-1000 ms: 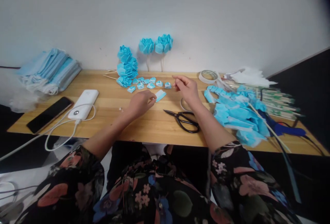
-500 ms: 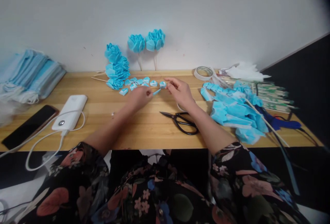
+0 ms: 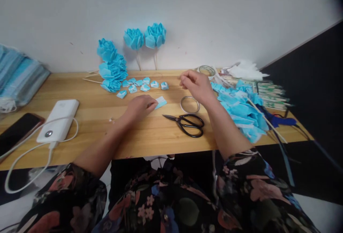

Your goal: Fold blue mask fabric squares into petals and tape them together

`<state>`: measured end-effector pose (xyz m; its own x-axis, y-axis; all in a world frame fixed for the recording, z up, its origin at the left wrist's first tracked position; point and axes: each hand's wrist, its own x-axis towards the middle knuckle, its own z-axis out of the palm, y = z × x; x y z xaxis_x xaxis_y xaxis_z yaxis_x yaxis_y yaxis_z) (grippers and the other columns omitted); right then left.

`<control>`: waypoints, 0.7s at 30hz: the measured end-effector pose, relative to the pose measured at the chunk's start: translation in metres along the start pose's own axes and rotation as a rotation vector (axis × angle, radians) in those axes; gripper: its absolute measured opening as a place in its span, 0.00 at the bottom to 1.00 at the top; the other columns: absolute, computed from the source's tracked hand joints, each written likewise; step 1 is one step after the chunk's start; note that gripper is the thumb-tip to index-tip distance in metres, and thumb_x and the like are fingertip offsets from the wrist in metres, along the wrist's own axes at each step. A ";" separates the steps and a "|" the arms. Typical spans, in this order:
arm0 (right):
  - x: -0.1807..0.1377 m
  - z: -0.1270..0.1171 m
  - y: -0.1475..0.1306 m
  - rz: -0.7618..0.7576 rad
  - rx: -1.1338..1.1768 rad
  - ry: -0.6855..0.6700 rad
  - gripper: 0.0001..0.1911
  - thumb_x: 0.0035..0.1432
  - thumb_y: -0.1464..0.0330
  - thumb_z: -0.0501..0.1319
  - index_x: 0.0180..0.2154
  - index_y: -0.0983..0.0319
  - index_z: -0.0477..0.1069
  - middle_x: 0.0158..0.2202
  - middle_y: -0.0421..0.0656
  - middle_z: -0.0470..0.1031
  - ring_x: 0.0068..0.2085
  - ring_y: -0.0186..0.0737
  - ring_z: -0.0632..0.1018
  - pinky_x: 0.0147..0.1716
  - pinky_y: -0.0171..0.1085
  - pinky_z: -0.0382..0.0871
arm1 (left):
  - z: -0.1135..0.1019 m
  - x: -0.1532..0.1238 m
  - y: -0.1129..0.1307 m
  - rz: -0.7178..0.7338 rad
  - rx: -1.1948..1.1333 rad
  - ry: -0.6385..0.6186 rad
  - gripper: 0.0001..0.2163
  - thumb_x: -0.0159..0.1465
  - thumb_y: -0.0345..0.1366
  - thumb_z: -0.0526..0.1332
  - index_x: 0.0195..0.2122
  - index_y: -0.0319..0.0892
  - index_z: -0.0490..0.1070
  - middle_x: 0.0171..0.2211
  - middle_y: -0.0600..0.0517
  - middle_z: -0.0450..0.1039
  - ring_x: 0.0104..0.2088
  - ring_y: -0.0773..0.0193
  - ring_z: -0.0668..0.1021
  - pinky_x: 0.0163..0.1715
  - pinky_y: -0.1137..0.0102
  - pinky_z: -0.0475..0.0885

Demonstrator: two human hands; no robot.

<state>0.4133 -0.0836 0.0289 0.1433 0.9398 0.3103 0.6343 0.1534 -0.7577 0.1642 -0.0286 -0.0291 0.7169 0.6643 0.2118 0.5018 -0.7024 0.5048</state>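
My left hand [image 3: 139,106] rests on the wooden table [image 3: 150,136], fingers pinched on a small folded blue piece [image 3: 161,102]. My right hand [image 3: 196,85] is lifted above the table to the right, fingers curled in a pinch; what it holds, if anything, is too small to see. A tape ring [image 3: 189,104] lies just below it, and black scissors [image 3: 187,123] lie in front of that. A row of small folded blue pieces [image 3: 144,84] lies beyond my left hand.
Blue paper-like flowers [image 3: 112,67] lean at the wall. A heap of blue material and sticks [image 3: 243,109] lies right, with a tape roll [image 3: 207,70] behind. A white power bank [image 3: 59,119] with cable, a phone [image 3: 16,132] and stacked masks [image 3: 16,79] lie left.
My hands were together at the blue piece half a second ago. Now the right hand has lifted away to the right, and the left hand holds the piece down on the table. The view shifted right.
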 end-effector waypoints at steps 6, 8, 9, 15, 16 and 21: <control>-0.047 -0.009 -0.020 0.050 -0.808 -0.432 0.14 0.65 0.59 0.60 0.33 0.60 0.79 0.35 0.50 0.83 0.35 0.48 0.79 0.29 0.39 0.56 | -0.007 -0.001 0.010 0.060 -0.112 0.196 0.13 0.68 0.38 0.57 0.36 0.43 0.81 0.38 0.47 0.84 0.40 0.57 0.81 0.43 0.63 0.73; -0.056 0.000 -0.016 0.054 -0.916 -0.435 0.12 0.65 0.62 0.60 0.37 0.62 0.79 0.39 0.54 0.84 0.38 0.51 0.81 0.29 0.39 0.56 | -0.009 -0.001 0.015 0.059 -0.160 0.261 0.13 0.69 0.39 0.57 0.34 0.43 0.81 0.38 0.47 0.84 0.40 0.58 0.81 0.43 0.63 0.73; -0.057 0.003 -0.013 0.056 -0.939 -0.424 0.12 0.65 0.64 0.59 0.38 0.62 0.79 0.40 0.55 0.84 0.38 0.51 0.81 0.29 0.39 0.57 | -0.010 -0.002 0.017 0.056 -0.183 0.284 0.13 0.68 0.39 0.57 0.34 0.43 0.81 0.37 0.48 0.84 0.40 0.58 0.81 0.43 0.63 0.74; -0.022 -0.007 0.005 0.219 -0.532 -0.240 0.08 0.60 0.67 0.59 0.30 0.60 0.75 0.31 0.46 0.82 0.32 0.43 0.79 0.30 0.37 0.62 | -0.012 -0.003 0.020 0.011 -0.293 0.370 0.12 0.68 0.39 0.58 0.37 0.43 0.81 0.38 0.48 0.84 0.41 0.58 0.81 0.46 0.61 0.75; -0.016 -0.012 0.004 0.224 -0.315 -0.208 0.10 0.62 0.66 0.59 0.29 0.60 0.73 0.29 0.44 0.82 0.31 0.41 0.79 0.31 0.37 0.65 | -0.014 -0.003 0.020 -0.002 -0.303 0.391 0.12 0.69 0.39 0.57 0.39 0.44 0.82 0.40 0.47 0.84 0.44 0.57 0.81 0.48 0.61 0.75; -0.002 -0.010 -0.025 0.097 0.275 -0.443 0.14 0.58 0.58 0.64 0.27 0.61 0.75 0.22 0.38 0.75 0.26 0.33 0.73 0.31 0.35 0.66 | -0.023 -0.007 0.028 -0.003 -0.477 0.362 0.16 0.68 0.43 0.60 0.54 0.45 0.78 0.57 0.46 0.78 0.60 0.53 0.75 0.52 0.62 0.75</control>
<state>0.4050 -0.0928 0.0532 -0.1811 0.9835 0.0040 0.4026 0.0778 -0.9121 0.1626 -0.0473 0.0030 0.4631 0.7695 0.4397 0.1707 -0.5643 0.8077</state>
